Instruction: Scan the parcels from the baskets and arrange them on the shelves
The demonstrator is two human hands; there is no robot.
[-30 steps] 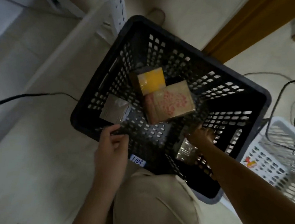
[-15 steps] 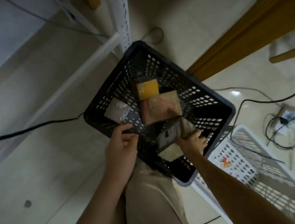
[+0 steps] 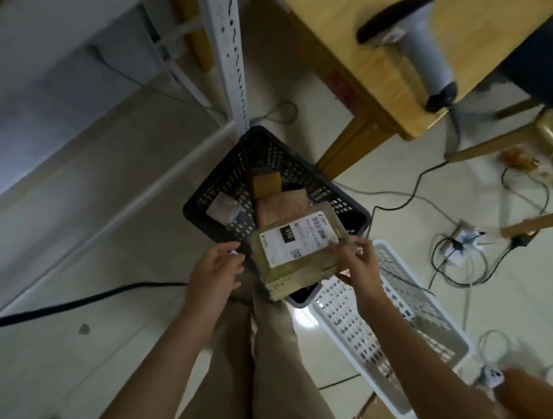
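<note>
Brown white-labelled cardboard parcel (image 3: 292, 242), right hand (image 3: 360, 261) fingers gripping its right edge, left hand (image 3: 215, 273) fingers relaxed just beside.

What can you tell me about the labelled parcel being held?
The parcel is a flat brownish cardboard box, glossy with tape. A white shipping label with a barcode and a black patch reading 010 faces up. It is held tilted over the black basket at its near corner. The right hand grips its right edge; the left hand is open beside its left edge, apparently not touching.
</note>
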